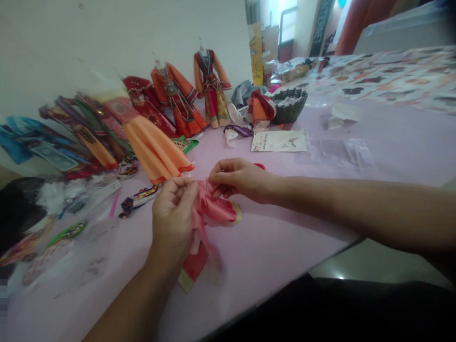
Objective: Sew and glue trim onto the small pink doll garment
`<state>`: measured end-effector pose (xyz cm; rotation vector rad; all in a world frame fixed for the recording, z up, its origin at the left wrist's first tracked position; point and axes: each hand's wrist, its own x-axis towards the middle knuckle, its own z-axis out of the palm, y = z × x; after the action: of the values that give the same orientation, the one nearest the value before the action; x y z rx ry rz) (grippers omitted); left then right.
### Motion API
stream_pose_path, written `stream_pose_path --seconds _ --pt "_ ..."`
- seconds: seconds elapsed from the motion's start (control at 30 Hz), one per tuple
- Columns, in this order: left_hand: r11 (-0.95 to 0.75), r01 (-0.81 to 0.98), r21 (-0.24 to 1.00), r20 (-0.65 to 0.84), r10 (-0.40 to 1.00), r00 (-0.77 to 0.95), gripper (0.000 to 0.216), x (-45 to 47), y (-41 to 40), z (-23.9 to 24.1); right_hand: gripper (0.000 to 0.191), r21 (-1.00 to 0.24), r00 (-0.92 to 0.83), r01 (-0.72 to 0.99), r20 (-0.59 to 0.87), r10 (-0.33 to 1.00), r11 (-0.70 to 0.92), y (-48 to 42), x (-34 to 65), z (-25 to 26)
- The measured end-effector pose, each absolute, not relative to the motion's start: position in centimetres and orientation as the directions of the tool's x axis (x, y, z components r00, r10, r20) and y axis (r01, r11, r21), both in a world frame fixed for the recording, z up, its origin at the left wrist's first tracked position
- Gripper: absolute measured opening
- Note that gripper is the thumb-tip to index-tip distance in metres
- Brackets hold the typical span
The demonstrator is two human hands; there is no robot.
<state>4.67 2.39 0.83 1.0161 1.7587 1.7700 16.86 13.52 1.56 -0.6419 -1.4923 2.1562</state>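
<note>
A small pink doll garment (213, 211) with a red skirt part and gold trim hangs just above the pale pink table (278, 247). My left hand (174, 213) pinches its upper left edge, fingers closed on the cloth. My right hand (238, 179) grips the top of the garment from the right, fingers also closed on it. Both hands meet near the middle of the table's near side.
Several dressed doll figures in orange and red gowns (178, 102) stand along the wall at the back left. An orange doll dress (153, 145) lies beside them. A dark woven basket (288, 105), a printed card (280, 141), clear plastic bags (338, 152) and trims lie around.
</note>
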Motion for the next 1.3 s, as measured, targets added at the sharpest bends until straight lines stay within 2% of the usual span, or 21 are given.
stream_pose_path --seconds 0.3,0.53,1.3 --pt "-0.068 0.404 0.912 0.319 0.738 -0.595 0.010 5.0 1.9 1.0 0.031 -0.928 -0.780 -0.102 -0.149 0.608 -0.358 13.0 16.8 2.0" --pt "-0.082 0.403 0.911 0.330 0.731 -0.597 0.009 4.5 2.1 0.8 0.029 -0.934 -0.797 -0.125 -0.107 0.595 -0.336 12.9 16.9 1.9" --pt "-0.090 0.272 0.958 0.243 0.756 -0.608 0.014 4.5 2.7 -0.1 0.029 -0.906 -0.777 -0.097 -0.190 0.601 -0.411 12.4 16.7 1.9"
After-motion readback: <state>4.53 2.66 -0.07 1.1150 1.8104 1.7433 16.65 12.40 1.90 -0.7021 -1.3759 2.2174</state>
